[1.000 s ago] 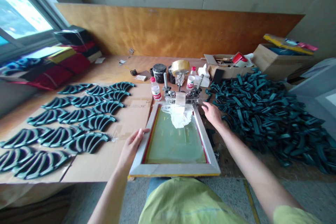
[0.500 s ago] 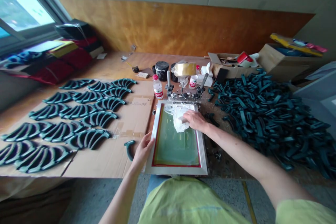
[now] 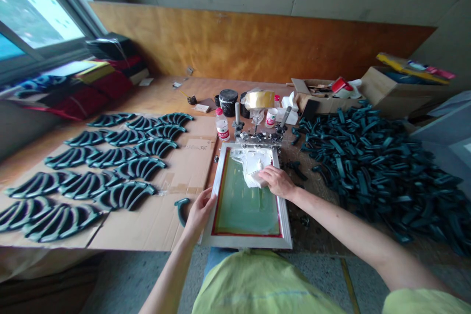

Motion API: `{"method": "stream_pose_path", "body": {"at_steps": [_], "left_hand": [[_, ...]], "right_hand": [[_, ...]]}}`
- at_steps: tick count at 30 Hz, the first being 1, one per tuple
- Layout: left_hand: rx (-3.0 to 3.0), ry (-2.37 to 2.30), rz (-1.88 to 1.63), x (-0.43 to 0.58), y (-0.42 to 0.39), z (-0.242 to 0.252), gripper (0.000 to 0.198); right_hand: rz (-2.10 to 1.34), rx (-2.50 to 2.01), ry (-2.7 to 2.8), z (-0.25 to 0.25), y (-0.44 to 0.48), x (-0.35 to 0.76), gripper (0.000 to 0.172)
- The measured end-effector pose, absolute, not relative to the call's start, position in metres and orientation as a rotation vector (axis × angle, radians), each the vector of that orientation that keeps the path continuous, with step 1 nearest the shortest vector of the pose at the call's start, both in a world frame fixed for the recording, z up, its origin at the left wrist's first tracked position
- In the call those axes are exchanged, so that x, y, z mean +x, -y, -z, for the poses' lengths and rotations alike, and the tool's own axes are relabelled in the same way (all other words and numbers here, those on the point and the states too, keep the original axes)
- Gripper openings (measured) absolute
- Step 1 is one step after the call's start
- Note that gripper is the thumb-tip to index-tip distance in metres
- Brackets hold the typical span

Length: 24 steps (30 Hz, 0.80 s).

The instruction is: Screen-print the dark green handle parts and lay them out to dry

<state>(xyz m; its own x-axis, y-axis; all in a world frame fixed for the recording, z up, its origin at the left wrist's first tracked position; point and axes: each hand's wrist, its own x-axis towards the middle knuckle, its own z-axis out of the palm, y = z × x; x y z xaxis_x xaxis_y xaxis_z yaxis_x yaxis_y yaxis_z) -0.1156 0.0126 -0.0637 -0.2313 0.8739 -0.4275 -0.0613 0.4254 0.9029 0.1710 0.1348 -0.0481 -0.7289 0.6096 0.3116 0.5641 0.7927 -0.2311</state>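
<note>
A silver-framed printing screen point(image 3: 221, 184) with green mesh lies flat at the table's near edge, hinged to metal clamps point(image 3: 257, 135) at its far end. My left hand point(image 3: 200, 211) grips the frame's left rail. My right hand point(image 3: 277, 181) is closed on a white, ink-smeared squeegee point(image 3: 255, 169) resting on the mesh near the far end. One dark teal curved plastic piece point(image 3: 180, 207) lies on the cardboard just left of the frame.
Rows of teal curved pieces point(image 3: 91, 176) lie spread on cardboard point(image 3: 184, 167) to the left. A big heap of the same pieces point(image 3: 375, 162) fills the right side. Bottles point(image 3: 221, 126), black jars point(image 3: 228, 101), a tape roll point(image 3: 259, 98) and cardboard boxes point(image 3: 386, 88) stand behind the screen.
The screen was raised and has come down flat. My right hand moved from the frame's right rail onto the mesh and took hold of the white squeegee. A teal piece now shows left of the frame.
</note>
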Motion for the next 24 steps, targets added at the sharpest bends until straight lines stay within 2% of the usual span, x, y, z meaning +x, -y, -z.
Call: {"method": "stream_pose_path", "body": {"at_steps": [4,7,10,11,13,15,17,19,22,24], "left_hand": [[0.738,-1.511,-1.044,-0.119,-0.013,0.059,0.07],[0.749,-1.472,-1.017,-0.126,-0.014,0.041,0.08],[0.759,-1.433,-1.031,-0.132,-0.02,0.008,0.071],[0.766,-1.431,-1.045,-0.133,-0.025,-0.003,0.065],[0.794,-1.418,-1.145,-0.131,-0.04,-0.026,0.062],[0.856,-1.342,-1.335,-0.126,-0.061,-0.047,0.06],[0.922,-1.225,-1.495,-0.119,-0.087,-0.067,0.055],[0.953,-1.156,-1.536,-0.113,-0.109,-0.083,0.052],[0.907,-1.153,-1.583,-0.107,-0.123,-0.089,0.05],[0.844,-1.192,-1.623,-0.098,-0.113,-0.074,0.048]], "right_hand": [[-0.299,-0.984,2.572,0.025,-0.158,0.168,0.022],[-0.352,-1.208,2.431,0.001,-0.195,0.152,0.047],[-0.324,-1.39,2.292,-0.015,-0.225,0.154,0.065],[-0.302,-1.455,2.218,-0.017,-0.231,0.162,0.063],[-0.272,-1.606,2.033,-0.013,-0.235,0.185,0.047],[-0.303,-1.751,1.901,0.001,-0.226,0.209,0.029],[-0.384,-1.824,1.887,0.023,-0.207,0.223,0.019],[-0.476,-1.738,2.027,0.048,-0.183,0.224,0.019],[-0.467,-1.47,2.318,0.072,-0.152,0.209,0.039],[-0.388,-1.419,2.412,0.073,-0.138,0.195,0.034]]}}
